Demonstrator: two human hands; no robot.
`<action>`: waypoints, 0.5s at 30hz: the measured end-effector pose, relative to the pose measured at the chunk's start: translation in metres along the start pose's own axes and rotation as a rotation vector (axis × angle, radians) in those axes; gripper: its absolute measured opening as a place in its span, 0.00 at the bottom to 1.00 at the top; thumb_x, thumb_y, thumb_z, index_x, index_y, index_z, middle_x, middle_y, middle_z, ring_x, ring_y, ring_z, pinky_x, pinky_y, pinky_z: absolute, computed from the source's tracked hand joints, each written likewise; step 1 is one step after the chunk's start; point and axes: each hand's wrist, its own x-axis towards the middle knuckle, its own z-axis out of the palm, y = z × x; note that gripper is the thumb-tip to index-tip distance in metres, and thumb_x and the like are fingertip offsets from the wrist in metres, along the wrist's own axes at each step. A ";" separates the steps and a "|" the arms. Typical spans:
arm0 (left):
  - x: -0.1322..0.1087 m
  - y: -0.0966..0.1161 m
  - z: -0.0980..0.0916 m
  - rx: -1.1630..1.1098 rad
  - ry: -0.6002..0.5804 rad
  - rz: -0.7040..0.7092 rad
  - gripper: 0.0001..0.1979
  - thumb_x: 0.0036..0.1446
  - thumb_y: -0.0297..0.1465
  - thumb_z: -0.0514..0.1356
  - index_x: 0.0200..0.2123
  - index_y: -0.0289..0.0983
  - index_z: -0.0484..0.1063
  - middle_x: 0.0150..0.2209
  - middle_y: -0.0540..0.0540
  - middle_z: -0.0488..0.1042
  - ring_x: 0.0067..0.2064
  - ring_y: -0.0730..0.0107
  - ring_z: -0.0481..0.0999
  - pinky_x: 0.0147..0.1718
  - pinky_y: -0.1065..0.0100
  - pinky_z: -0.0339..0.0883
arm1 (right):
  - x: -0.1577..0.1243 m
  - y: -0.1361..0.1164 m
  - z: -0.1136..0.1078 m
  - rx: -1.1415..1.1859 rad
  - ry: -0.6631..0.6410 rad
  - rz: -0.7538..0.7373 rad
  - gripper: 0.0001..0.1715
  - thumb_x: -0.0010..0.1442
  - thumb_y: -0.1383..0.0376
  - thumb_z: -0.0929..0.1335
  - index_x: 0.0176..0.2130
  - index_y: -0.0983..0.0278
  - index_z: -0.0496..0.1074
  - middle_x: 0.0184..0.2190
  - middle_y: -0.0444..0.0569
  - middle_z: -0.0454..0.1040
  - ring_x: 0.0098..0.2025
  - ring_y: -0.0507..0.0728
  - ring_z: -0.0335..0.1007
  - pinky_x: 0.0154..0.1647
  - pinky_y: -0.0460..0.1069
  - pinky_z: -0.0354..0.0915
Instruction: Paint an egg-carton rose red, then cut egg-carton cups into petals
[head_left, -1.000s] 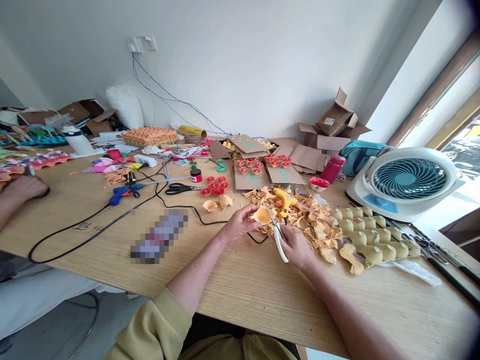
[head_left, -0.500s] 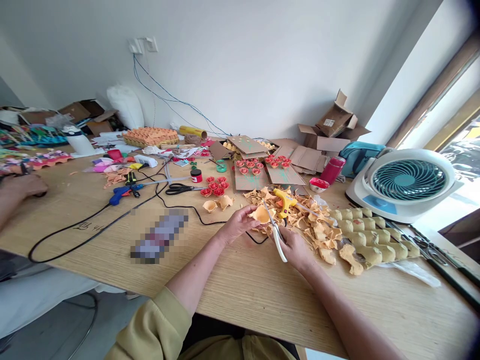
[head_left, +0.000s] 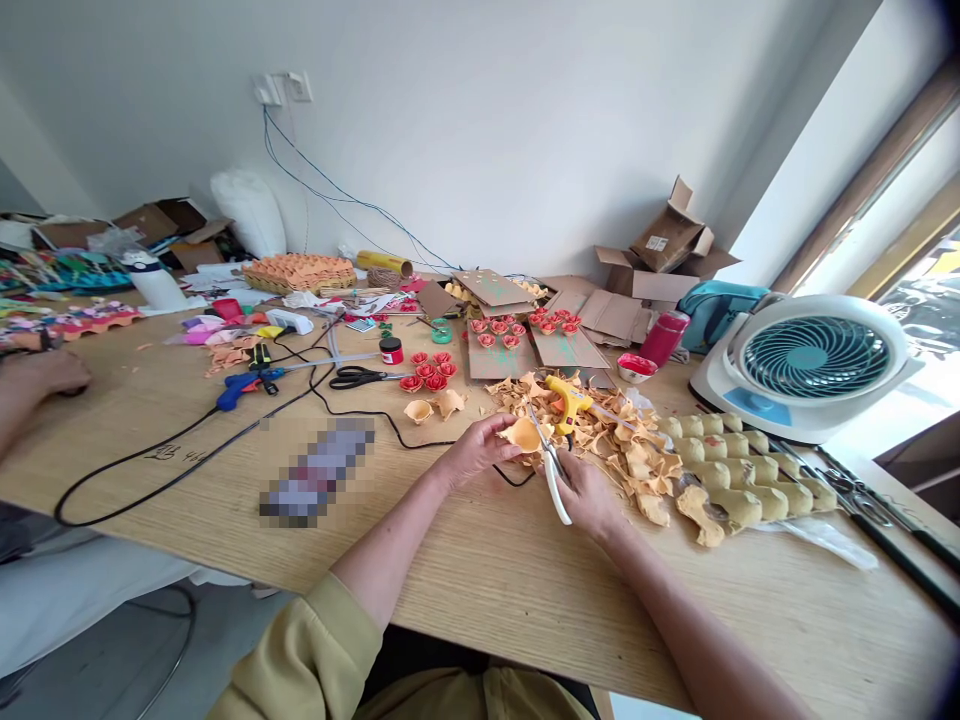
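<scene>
My left hand pinches an orange egg-carton cup by its left edge, the hollow turned toward me. In my right hand is a pair of white-handled scissors, its blades pointing up beside the cup's right rim. A heap of torn orange carton scraps lies just behind and to the right of both hands. On that heap rests a yellow glue gun. Left of the cup, two more cut cups sit on the table, near several red paper roses.
A grey-green egg carton and a white fan stand to the right. Black cable loops across the left side by a blue glue gun. Black-handled scissors lie mid-table. Another person's hand is at far left.
The scissor blades have come away from inside the cup to just beyond its right rim. The cup's opening faces me a little more. Both hands stay nearly in place.
</scene>
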 end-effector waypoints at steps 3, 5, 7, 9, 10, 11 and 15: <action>0.000 -0.002 -0.003 -0.021 0.009 -0.026 0.30 0.44 0.39 0.76 0.48 0.33 0.73 0.48 0.40 0.78 0.41 0.65 0.81 0.46 0.62 0.75 | 0.000 0.001 0.002 0.008 0.009 0.008 0.23 0.67 0.48 0.58 0.27 0.59 0.55 0.20 0.41 0.62 0.23 0.52 0.53 0.27 0.48 0.48; 0.000 -0.004 -0.004 -0.040 0.019 -0.047 0.32 0.43 0.39 0.76 0.50 0.33 0.72 0.44 0.41 0.79 0.39 0.64 0.82 0.45 0.62 0.75 | 0.000 0.002 0.004 0.018 0.013 0.012 0.24 0.67 0.47 0.57 0.26 0.59 0.55 0.20 0.41 0.61 0.23 0.52 0.52 0.26 0.48 0.48; 0.001 -0.006 -0.006 -0.073 0.033 -0.067 0.33 0.43 0.39 0.76 0.50 0.33 0.70 0.40 0.43 0.80 0.38 0.64 0.83 0.44 0.62 0.74 | 0.001 0.001 0.005 0.031 0.014 0.015 0.26 0.67 0.46 0.57 0.26 0.59 0.55 0.19 0.41 0.61 0.23 0.52 0.51 0.26 0.48 0.48; 0.001 -0.007 -0.006 -0.118 0.044 -0.083 0.33 0.44 0.40 0.76 0.50 0.34 0.69 0.39 0.44 0.80 0.37 0.64 0.83 0.44 0.62 0.74 | 0.002 0.001 0.005 0.046 0.013 0.019 0.27 0.67 0.45 0.57 0.26 0.59 0.55 0.19 0.41 0.60 0.23 0.52 0.52 0.26 0.48 0.48; 0.001 -0.007 -0.007 -0.140 0.044 -0.088 0.32 0.44 0.40 0.76 0.50 0.34 0.69 0.39 0.44 0.80 0.37 0.64 0.83 0.43 0.62 0.74 | 0.003 0.002 0.005 0.053 0.013 0.022 0.27 0.67 0.44 0.57 0.26 0.59 0.55 0.19 0.41 0.60 0.23 0.52 0.52 0.26 0.47 0.49; 0.001 -0.007 -0.007 -0.159 0.040 -0.091 0.31 0.45 0.40 0.75 0.49 0.34 0.70 0.39 0.44 0.80 0.37 0.64 0.83 0.43 0.62 0.74 | 0.004 0.002 0.004 0.060 0.011 0.025 0.27 0.66 0.44 0.57 0.26 0.59 0.55 0.19 0.41 0.60 0.23 0.52 0.52 0.26 0.47 0.49; 0.000 -0.003 -0.007 -0.213 0.031 -0.088 0.24 0.48 0.43 0.74 0.41 0.32 0.73 0.36 0.43 0.79 0.37 0.66 0.81 0.39 0.65 0.74 | 0.007 0.005 0.001 0.083 0.001 0.039 0.27 0.66 0.43 0.57 0.26 0.59 0.58 0.21 0.42 0.62 0.25 0.52 0.56 0.27 0.47 0.52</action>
